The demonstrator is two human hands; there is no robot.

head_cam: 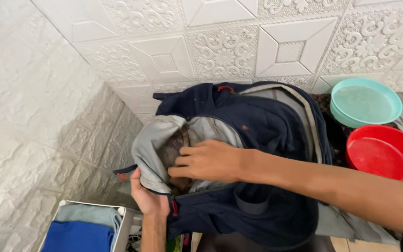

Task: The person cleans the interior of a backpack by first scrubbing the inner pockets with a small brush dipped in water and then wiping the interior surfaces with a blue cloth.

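Against the embossed white tiled wall, a navy fabric backpack [257, 154] is held open at its grey lining by the left hand [148, 198]; the right hand [208, 161], nearer, is pressed loosely curled onto dark cloth [176, 147] directly beneath it inside.

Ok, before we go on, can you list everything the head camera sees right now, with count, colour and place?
Navy fabric backpack: one, dark blue with grey lining, centre, main pocket open.
Dark crumpled item inside the backpack: one, brownish, in the open pocket; kind unclear.
Turquoise round plastic basin: one, upper right, by the wall.
Red round plastic basin: one, right, in front of the turquoise one.
White container: one, lower left, holding folded cloth.
Folded cloth: blue piece and pale grey-blue piece, inside the container.
White embossed wall panels: behind and left.
Left hand: grips the backpack's open edge from below.
Right hand: fingers reach into the open pocket, on the dark item.
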